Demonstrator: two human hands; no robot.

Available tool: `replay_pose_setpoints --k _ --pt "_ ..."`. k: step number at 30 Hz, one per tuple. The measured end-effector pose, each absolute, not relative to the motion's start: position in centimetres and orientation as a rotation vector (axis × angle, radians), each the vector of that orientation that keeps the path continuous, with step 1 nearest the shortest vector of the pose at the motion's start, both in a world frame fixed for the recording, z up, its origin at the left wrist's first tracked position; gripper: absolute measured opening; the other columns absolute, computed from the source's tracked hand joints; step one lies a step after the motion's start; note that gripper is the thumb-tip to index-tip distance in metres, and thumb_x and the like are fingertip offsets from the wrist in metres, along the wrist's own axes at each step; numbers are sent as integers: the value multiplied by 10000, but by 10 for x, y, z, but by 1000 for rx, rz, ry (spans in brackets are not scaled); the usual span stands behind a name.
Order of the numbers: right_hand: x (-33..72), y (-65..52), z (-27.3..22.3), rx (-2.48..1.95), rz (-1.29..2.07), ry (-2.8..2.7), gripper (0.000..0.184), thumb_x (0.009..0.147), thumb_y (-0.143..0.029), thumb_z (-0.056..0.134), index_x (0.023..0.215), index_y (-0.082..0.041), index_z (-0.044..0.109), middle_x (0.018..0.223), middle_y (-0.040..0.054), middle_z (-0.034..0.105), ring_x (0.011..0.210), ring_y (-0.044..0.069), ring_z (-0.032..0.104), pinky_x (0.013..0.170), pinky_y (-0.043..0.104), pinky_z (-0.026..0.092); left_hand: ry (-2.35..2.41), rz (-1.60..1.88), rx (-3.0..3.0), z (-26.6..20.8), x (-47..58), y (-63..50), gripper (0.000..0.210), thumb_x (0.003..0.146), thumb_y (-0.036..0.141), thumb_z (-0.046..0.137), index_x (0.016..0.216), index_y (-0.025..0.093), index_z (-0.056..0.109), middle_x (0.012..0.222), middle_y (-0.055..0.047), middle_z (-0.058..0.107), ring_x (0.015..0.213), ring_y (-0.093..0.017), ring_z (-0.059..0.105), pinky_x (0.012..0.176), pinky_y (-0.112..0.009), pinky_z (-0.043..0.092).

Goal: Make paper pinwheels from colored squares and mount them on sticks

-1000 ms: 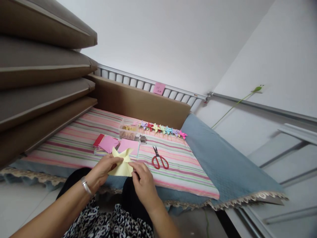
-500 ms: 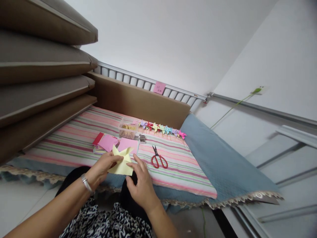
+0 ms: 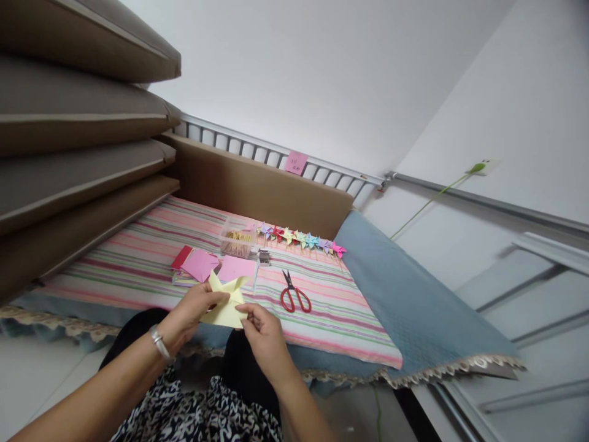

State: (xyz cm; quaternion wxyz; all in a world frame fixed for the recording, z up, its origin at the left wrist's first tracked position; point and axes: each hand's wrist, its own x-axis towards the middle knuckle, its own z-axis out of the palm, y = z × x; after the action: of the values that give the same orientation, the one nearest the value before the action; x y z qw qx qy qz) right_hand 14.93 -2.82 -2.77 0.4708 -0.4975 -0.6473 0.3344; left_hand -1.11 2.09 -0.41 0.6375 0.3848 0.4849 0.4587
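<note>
Right hand (image 3: pixel 264 331) has closed from spread to pinching the right side of the yellow paper (image 3: pixel 223 317), above the near edge of the striped cloth (image 3: pixel 340 319). Left hand (image 3: pixel 196 307) pinches the left side, presumably stopping the folds springing open.

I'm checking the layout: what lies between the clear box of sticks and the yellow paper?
In the head view, a pink sheet lies between the clear box and the yellow paper.
</note>
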Motion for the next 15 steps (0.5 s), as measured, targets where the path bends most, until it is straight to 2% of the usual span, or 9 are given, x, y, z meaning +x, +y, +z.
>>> replay_pose_setpoints --k 4,7,11,15 --pt "150 -32 -20 -1223 663 -1709 271 773 -66 548 904 -228 721 796 15 635 746 170 585 711 272 451 1098 1046 877 -7 -12 22 204 493 233 752 639 120 664 555 -48 684 471 -151 572 473 -239 386" --pt "149 -35 -15 -1206 577 -1728 179 777 -92 621 820 -231 725 965 55 673 947 208 609 859 322 454 1101 1049 877 -7 -11 21 228 476 226 759 653 112 673 575 -51 688 491 -151 577 480 -237 392" --pt "147 -34 -13 -1281 528 -1704 122 790 -138 659 793 -235 734 1274 96 596 1232 263 489 1047 430 349 1096 1014 879 -7 -8 19 285 479 253 766 711 106 690 615 -72 704 530 -184 606 516 -272 443" --pt "143 -28 -16 -1338 485 -1698 103 788 -136 658 801 -217 721 1365 118 518 1329 275 394 1083 465 310 1071 992 905 -7 -5 17 294 478 270 780 706 101 702 631 -80 711 537 -179 606 532 -268 435"
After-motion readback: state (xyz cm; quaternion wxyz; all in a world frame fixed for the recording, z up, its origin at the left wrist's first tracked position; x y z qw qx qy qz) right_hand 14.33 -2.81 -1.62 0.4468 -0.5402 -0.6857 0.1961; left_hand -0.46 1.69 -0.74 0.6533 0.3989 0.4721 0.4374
